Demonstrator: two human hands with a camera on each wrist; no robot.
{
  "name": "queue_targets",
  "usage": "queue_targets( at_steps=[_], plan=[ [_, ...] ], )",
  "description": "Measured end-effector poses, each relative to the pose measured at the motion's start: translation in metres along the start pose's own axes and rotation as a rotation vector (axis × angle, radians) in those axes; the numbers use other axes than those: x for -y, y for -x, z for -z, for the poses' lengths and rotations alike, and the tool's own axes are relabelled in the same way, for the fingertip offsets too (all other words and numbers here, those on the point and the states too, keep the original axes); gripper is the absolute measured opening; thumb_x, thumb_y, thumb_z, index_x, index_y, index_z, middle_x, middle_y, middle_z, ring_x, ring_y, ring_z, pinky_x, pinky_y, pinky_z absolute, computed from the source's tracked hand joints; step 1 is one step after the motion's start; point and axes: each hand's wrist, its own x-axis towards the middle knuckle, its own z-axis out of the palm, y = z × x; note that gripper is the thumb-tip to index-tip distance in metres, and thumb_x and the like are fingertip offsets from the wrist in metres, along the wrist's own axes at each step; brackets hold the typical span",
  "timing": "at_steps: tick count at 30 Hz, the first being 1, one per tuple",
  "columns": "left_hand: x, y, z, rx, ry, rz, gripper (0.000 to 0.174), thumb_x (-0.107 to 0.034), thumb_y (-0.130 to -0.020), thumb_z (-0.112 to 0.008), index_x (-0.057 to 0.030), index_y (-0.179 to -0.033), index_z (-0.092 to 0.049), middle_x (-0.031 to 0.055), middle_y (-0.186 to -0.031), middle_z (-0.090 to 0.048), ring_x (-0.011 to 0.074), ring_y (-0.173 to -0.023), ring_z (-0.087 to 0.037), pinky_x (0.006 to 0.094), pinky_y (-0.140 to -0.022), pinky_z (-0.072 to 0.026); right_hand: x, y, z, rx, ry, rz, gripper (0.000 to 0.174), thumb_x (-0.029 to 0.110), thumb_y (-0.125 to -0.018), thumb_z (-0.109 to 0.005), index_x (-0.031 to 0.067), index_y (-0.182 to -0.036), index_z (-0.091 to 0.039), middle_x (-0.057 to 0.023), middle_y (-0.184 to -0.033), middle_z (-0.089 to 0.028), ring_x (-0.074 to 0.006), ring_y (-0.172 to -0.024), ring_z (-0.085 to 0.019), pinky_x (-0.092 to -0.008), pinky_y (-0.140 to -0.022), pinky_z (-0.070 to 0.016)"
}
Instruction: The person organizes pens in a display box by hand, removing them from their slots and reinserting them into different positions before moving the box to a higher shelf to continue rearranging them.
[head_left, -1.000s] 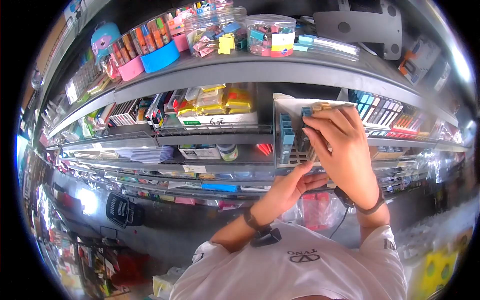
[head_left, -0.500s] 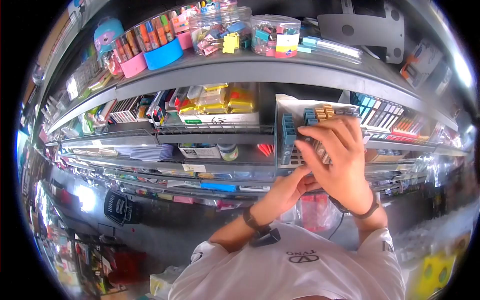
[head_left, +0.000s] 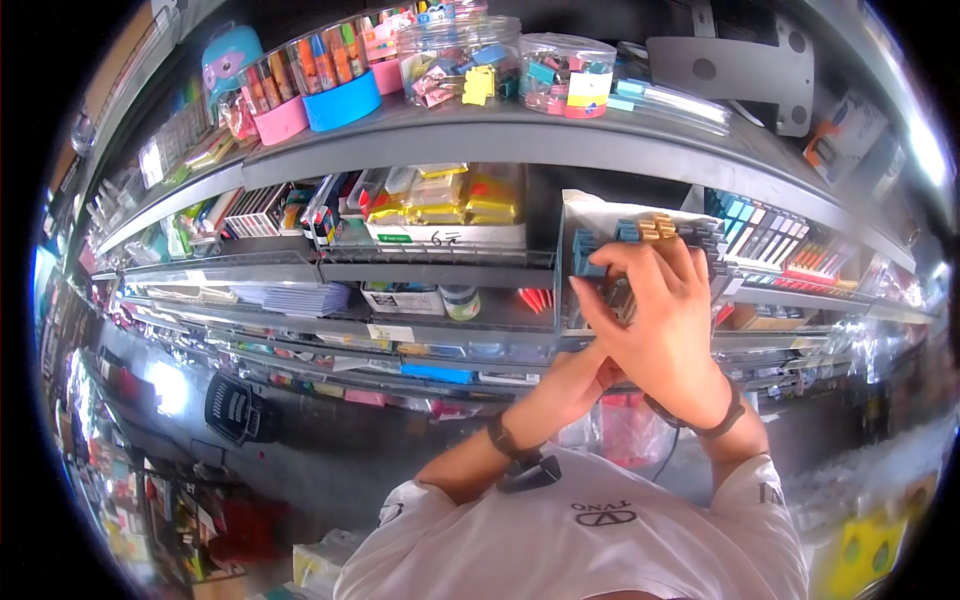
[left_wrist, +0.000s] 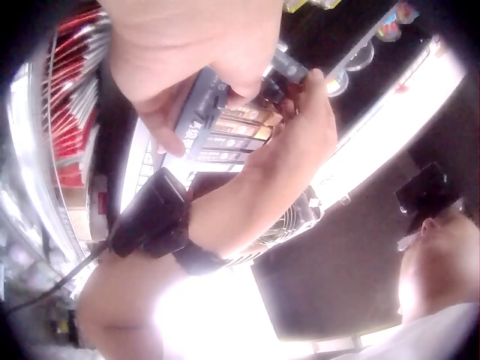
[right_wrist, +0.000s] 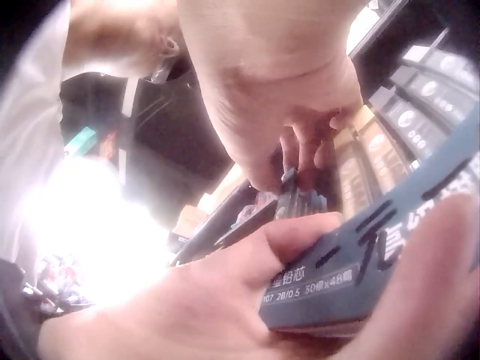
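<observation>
A display box [head_left: 590,208] on the shelf holds upright rows of small blue, tan and dark cases; its printed front panel [right_wrist: 322,281] shows in the right wrist view. My left hand [head_left: 570,390] grips this panel from below, thumb on one side, as the left wrist view also shows with the hand [left_wrist: 195,52] at the dark box edge. My right hand [head_left: 665,335] reaches over the box, thumb and fingertips around the blue cases [head_left: 583,248] at its left side. Its fingers [right_wrist: 304,150] are curled at a case in the right wrist view. The palm hides part of the rows.
Just above runs a shelf edge [head_left: 450,150], with clear tubs of clips [head_left: 567,80] on that shelf. Left of the box stands a carton of yellow packets [head_left: 450,237]; to its right are rows of thin boxes [head_left: 760,230].
My right hand has let go of a dark case in the middle rows and shifted left to the blue cases. My left hand stays at the box front, its fingers now less visible.
</observation>
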Motion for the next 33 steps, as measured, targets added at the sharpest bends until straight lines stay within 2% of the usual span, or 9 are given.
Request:
queue_targets(
  at_steps=[2, 5, 9, 12, 15, 18, 24, 30, 33],
  plan=[
    [-0.003, 0.005, -0.007, -0.02, -0.283, -0.069, 0.04, -0.029, -0.112, -0.056, -0.0026, -0.142, -0.058, 0.0082, -0.134, -0.067, 0.0199, -0.12, -0.067, 0.0397, -0.106, -0.052, 0.002, 0.0, 0.002, 0.008, -0.023, -0.053, 0.032, 0.012, -0.078, -0.087, 0.0123, -0.103, -0.068, 0.0, -0.087, -0.07, -0.0232, -0.087, -0.063, -0.0396, -0.081, -0.0425],
    [-0.008, 0.01, -0.013, -0.035, -0.481, -0.092, 0.04, -0.029, -0.112, -0.056, -0.0034, -0.142, -0.059, 0.0078, -0.134, -0.067, 0.0202, -0.122, -0.066, 0.0393, -0.107, -0.0511, 0.002, 0.0, 0.004, -0.009, -0.036, -0.048, 0.032, 0.011, -0.077, -0.087, 0.0113, -0.104, -0.069, -0.0008, -0.087, -0.07, -0.0231, -0.085, -0.063, -0.0388, -0.081, -0.0431],
    [-0.001, 0.006, -0.005, 0.063, -0.272, -0.113, 0.039, -0.029, -0.112, -0.055, -0.0053, -0.143, -0.06, 0.0073, -0.136, -0.067, 0.0201, -0.124, -0.065, 0.0376, -0.107, -0.0509, 0.003, -0.001, 0.003, -0.031, -0.052, -0.067, 0.032, 0.01, -0.077, -0.087, 0.0111, -0.105, -0.07, -0.0015, -0.086, -0.07, -0.0238, -0.086, -0.063, -0.039, -0.081, -0.0438],
    [0.0, 0.0, 0.001, 0.107, 0.016, -0.025, 0.038, -0.029, -0.112, -0.054, -0.0065, -0.142, -0.06, 0.0071, -0.137, -0.066, 0.0202, -0.126, -0.064, 0.0366, -0.108, -0.0503, 0.003, -0.003, 0.006, -0.033, -0.065, -0.054, 0.032, 0.009, -0.078, -0.086, 0.0106, -0.106, -0.071, -0.0024, -0.087, -0.07, -0.024, -0.085, -0.062, -0.039, -0.08, -0.0446],
    [-0.003, 0.005, -0.01, 0.071, -0.228, -0.121, 0.039, -0.028, -0.112, -0.056, -0.0067, -0.144, -0.059, 0.0084, -0.138, -0.066, 0.0219, -0.127, -0.064, 0.0392, -0.11, -0.051, 0.003, -0.008, 0.01, -0.05, -0.067, -0.037, 0.03, 0.007, -0.079, -0.085, 0.009, -0.107, -0.073, -0.0045, -0.089, -0.07, -0.0238, -0.084, -0.061, -0.0381, -0.079, -0.0465],
    [-0.008, -0.004, -0.015, 0.01, 0.023, 0.027, 0.04, -0.024, -0.11, -0.058, -0.0051, -0.145, -0.057, 0.0095, -0.139, -0.065, 0.0268, -0.127, -0.065, 0.0435, -0.112, -0.0523, 0.0, -0.013, 0.016, -0.137, -0.098, -0.026, 0.03, 0.006, -0.081, -0.084, 0.0079, -0.109, -0.073, -0.0056, -0.093, -0.071, -0.0236, -0.083, -0.061, -0.0371, -0.077, -0.0469],
    [-0.009, -0.006, -0.018, 0.039, 0.111, 0.039, 0.043, -0.024, -0.108, -0.062, -0.001, -0.144, -0.055, 0.0139, -0.141, -0.063, 0.0343, -0.126, -0.066, 0.0461, -0.113, -0.0527, -0.011, -0.008, 0.041, -0.351, -0.118, -0.064, 0.033, 0.0, -0.08, -0.084, 0.0041, -0.11, -0.072, -0.0062, -0.1, -0.074, -0.023, -0.081, -0.061, -0.0346, -0.075, -0.0495],
    [-0.011, -0.005, -0.021, 0.056, 0.091, 0.013, 0.044, -0.026, -0.108, -0.063, -0.0009, -0.143, -0.055, 0.0145, -0.14, -0.063, 0.0339, -0.126, -0.066, 0.0471, -0.114, -0.0515, -0.017, 0.0, 0.04, -0.254, -0.072, -0.094, 0.031, 0.001, -0.08, -0.085, 0.0069, -0.108, -0.074, -0.0049, -0.096, -0.074, -0.0248, -0.082, -0.06, -0.036, -0.077, -0.0476],
    [-0.011, -0.006, -0.019, 0.063, 0.046, 0.058, 0.047, -0.026, -0.111, -0.055, -0.0015, -0.15, -0.047, 0.0139, -0.147, -0.058, 0.0365, -0.134, -0.06, 0.0499, -0.121, -0.0429, -0.018, 0.003, 0.036, -0.173, -0.042, -0.105, 0.033, 0.005, -0.078, -0.087, 0.0104, -0.108, -0.074, -0.0022, -0.095, -0.074, -0.0259, -0.085, -0.06, -0.0382, -0.079, -0.0469]
  ],
)
